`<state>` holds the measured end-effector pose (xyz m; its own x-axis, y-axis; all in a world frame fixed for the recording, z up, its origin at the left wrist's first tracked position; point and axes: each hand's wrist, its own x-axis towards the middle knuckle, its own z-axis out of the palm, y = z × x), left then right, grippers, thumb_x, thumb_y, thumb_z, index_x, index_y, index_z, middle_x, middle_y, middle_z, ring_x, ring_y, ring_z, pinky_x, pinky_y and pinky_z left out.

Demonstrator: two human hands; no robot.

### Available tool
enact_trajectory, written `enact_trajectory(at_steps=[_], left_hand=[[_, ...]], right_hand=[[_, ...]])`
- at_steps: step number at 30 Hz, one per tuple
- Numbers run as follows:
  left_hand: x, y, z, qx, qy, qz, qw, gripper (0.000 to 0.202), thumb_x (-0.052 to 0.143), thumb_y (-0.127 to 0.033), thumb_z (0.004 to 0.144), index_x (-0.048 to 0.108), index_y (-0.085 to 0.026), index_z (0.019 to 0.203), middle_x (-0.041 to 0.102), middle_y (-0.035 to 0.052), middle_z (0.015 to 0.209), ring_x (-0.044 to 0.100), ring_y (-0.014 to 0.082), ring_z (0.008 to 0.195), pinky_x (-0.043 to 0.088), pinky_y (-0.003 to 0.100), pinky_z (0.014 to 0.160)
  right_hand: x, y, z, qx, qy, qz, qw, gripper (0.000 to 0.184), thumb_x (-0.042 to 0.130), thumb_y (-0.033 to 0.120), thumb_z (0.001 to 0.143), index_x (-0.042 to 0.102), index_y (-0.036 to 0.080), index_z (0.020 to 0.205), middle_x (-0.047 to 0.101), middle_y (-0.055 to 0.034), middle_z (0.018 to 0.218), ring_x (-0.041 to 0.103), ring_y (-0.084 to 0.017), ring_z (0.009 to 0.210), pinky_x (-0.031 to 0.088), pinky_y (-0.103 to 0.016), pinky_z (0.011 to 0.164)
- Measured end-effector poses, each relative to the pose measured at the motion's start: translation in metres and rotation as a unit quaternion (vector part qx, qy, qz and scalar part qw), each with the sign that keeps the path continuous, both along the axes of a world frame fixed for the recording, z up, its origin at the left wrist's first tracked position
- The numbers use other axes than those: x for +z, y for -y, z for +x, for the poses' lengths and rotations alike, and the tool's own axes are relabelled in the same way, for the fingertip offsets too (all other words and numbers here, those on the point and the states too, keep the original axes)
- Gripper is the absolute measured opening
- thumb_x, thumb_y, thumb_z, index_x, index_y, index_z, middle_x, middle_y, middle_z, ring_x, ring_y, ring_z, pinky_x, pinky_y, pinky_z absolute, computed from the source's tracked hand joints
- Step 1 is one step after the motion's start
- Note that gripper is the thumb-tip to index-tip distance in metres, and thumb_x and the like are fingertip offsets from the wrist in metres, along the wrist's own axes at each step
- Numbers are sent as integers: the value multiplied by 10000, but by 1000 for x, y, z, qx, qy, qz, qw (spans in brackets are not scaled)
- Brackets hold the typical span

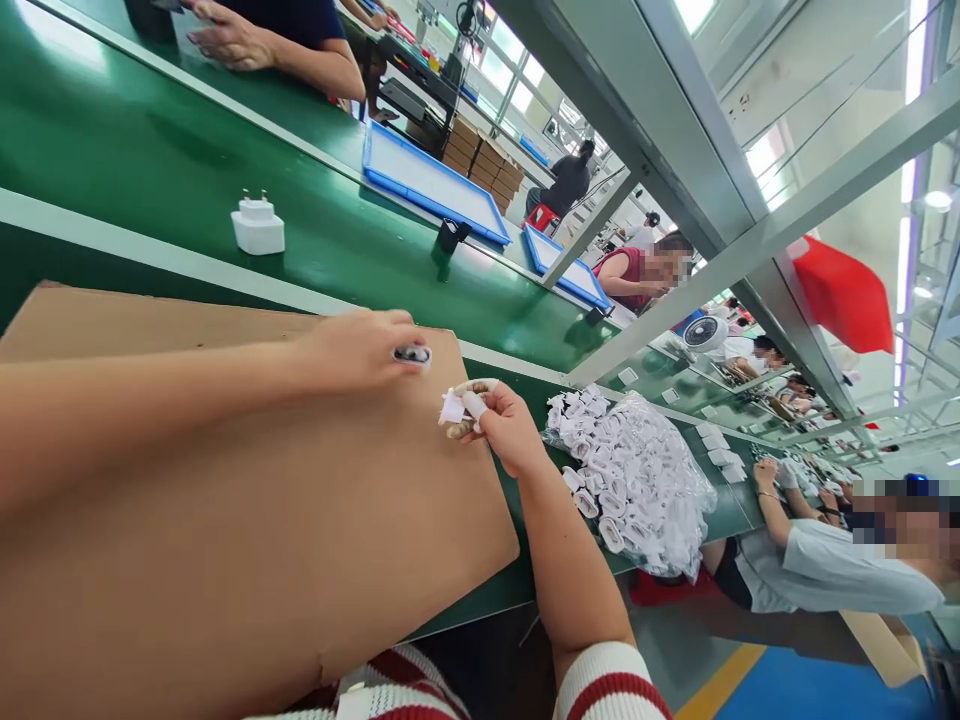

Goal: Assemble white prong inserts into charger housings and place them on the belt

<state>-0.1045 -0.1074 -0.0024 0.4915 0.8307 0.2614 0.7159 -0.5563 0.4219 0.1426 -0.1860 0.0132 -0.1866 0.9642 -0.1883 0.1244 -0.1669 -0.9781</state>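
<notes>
Above the cardboard sheet (300, 520), my left hand (356, 345) is closed around a small oval piece (411, 355) with a light rim and a dark, shiny middle; motion blurs it slightly. My right hand (502, 425), with pale covers on some fingertips, pinches a small white plastic part (452, 408) near the sheet's right edge. A short gap separates the two hands. To the right of my right hand lies a heap of white plastic housings (615, 470), partly in a clear bag (686, 480).
A white plug charger (259, 228) stands on the green conveyor belt (150, 150), with a black block (452, 235) farther along. Blue-rimmed trays (435, 180) lie beyond. A metal beam (645, 130) crosses overhead. Co-workers sit across and to the right, one in a grey shirt (832, 565).
</notes>
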Motion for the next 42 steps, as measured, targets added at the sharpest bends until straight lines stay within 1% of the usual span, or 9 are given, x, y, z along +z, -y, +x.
enact_trajectory(at_steps=[3,9,12,14,17,24,31,37,42], left_hand=[[-12,33,19,-49,49,-15,997,362,564,-497,890,772,-233,1024,723,117,1080,678,321,988,468,389,841],[-30,50,26,-20,166,-130,977,536,597,-698,836,773,-249,1072,737,85,1067,691,286,963,526,350,768],[-34,50,25,-20,181,-147,972,541,599,-735,826,756,-237,969,736,80,994,684,277,914,523,346,733],[-35,50,24,-24,189,-146,971,527,617,-723,817,749,-232,958,737,79,1000,685,276,930,528,346,758],[-35,49,24,-26,197,-156,968,516,633,-708,812,752,-234,977,738,73,1007,686,274,941,531,340,779],[-38,46,23,-30,221,-165,961,496,632,-714,831,777,-254,949,734,72,987,682,278,927,537,341,757],[-43,46,27,-85,202,-144,965,427,632,-657,862,791,-263,898,703,75,949,666,264,896,532,346,791],[-43,44,28,-89,198,-155,964,439,620,-641,884,757,-224,888,688,77,955,649,259,904,494,341,775],[-41,44,29,-84,190,-176,962,407,638,-604,866,731,-209,851,674,71,942,644,256,908,472,340,780]], right_hand=[[0,5,4,10,-27,-18,999,516,982,458,621,745,223,1014,809,-33,941,791,-186,792,647,-306,732],[-3,9,10,-23,58,38,997,541,989,431,607,758,224,1050,802,-47,941,761,-211,854,613,-318,721],[-11,12,12,-55,213,168,961,273,896,405,744,751,230,894,750,-33,948,678,-158,753,598,-314,710],[-16,13,13,-29,310,222,924,111,816,289,809,743,227,864,720,-27,957,654,-151,746,581,-305,696],[-22,11,14,33,371,240,896,195,689,112,826,758,223,972,716,-21,961,681,-167,820,577,-299,733],[-13,8,18,1,338,328,882,224,649,223,944,787,233,1120,728,-57,1028,695,-183,906,592,-294,771],[-7,18,7,62,427,381,818,343,620,159,936,762,212,1243,683,-93,1036,659,-231,956,583,-350,788],[-17,8,0,56,352,415,837,290,558,159,1001,727,223,1229,700,-91,1091,672,-220,1032,595,-348,878],[-14,10,-4,49,387,452,802,381,519,62,930,715,215,1218,706,-98,1080,648,-244,1044,577,-374,901]])
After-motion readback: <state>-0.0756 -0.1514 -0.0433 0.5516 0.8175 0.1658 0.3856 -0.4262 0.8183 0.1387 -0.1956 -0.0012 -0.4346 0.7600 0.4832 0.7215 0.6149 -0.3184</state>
